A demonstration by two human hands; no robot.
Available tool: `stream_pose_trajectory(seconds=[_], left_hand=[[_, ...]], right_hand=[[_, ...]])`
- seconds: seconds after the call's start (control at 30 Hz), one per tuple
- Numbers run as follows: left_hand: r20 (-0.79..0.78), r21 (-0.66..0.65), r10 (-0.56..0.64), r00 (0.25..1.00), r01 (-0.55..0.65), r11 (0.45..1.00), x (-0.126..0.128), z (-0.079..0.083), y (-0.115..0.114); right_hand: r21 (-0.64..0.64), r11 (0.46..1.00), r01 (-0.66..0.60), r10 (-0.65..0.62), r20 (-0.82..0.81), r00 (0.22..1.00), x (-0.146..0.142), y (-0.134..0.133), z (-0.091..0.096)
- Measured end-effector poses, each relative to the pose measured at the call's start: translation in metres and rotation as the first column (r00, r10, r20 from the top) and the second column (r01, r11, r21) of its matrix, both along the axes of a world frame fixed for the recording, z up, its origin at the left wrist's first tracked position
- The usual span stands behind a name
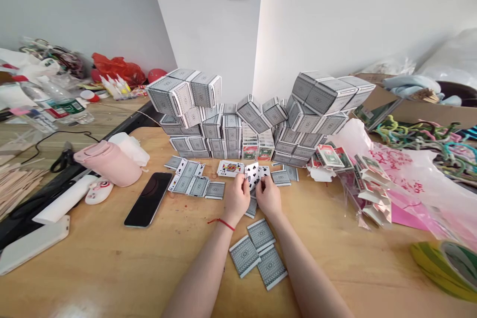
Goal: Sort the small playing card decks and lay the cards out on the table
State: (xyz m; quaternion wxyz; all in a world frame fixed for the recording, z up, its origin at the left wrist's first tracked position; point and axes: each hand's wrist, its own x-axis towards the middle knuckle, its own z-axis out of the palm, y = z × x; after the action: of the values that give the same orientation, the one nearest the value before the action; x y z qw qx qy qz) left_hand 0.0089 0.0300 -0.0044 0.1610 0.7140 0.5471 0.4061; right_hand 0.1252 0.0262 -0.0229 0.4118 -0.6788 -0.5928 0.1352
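My left hand [236,198] and my right hand [269,197] meet over the middle of the wooden table [112,268], both pinching a small fan of playing cards [255,175] held face up, spades showing. Three face-down cards [258,252] lie between my forearms. More cards, mostly face down [194,182], are scattered to the left, and a face-up court card [230,168] lies just beyond my left hand. A wall of stacked card boxes [257,119] stands right behind.
A black phone [149,198] lies left of my hands, beside a pink bottle [109,162] on its side and a white case [33,243]. Opened card packs [367,179] and a pink plastic bag [410,179] sit to the right. Clutter fills the back left.
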Motion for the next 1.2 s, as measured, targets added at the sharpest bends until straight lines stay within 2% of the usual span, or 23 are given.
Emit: stream_pose_trajectory(seconds=[0.07,0.17,0.33,0.43,0.6,0.7,0.9,1.03,1.2], left_hand=[[0.01,-0.022,-0.02,1.0,0.02,1.0,0.001,0.001,0.0],[0.056,-0.052,-0.034,0.998,0.037,0.998,-0.001,0.0,0.002],[0.166,-0.093,-0.02,0.986,0.036,0.995,-0.006,-0.003,0.007],[0.225,-0.119,-0.05,0.973,0.079,0.99,-0.009,-0.004,0.01],[0.345,-0.175,-0.119,0.931,0.189,0.966,-0.012,-0.003,0.013],[0.391,-0.19,-0.129,0.911,0.217,0.957,-0.015,-0.001,0.014],[0.405,-0.199,-0.118,0.907,0.213,0.957,-0.02,0.0,0.016],[0.418,-0.218,-0.134,0.898,0.243,0.945,-0.02,-0.001,0.016],[0.495,-0.216,-0.155,0.855,0.294,0.931,-0.018,0.002,0.013]], right_hand=[[0.006,0.999,0.033,-0.033,-0.016,0.999,0.0,0.0,-0.001],[0.015,1.0,-0.01,0.013,-0.196,0.98,0.003,0.002,-0.001],[0.016,0.996,-0.088,0.084,-0.516,0.853,0.01,0.009,0.0],[0.016,0.987,-0.158,0.124,-0.699,0.704,0.012,0.009,0.003],[0.057,0.933,-0.354,0.19,-0.917,0.351,0.016,0.006,0.012],[0.07,0.911,-0.406,0.187,-0.948,0.256,0.016,0.005,0.015],[0.066,0.888,-0.454,0.195,-0.951,0.242,0.016,0.004,0.013],[0.023,0.893,-0.449,0.19,-0.924,0.331,0.017,0.004,0.012],[-0.01,0.95,-0.313,0.14,-0.88,0.453,0.01,0.006,0.007]])
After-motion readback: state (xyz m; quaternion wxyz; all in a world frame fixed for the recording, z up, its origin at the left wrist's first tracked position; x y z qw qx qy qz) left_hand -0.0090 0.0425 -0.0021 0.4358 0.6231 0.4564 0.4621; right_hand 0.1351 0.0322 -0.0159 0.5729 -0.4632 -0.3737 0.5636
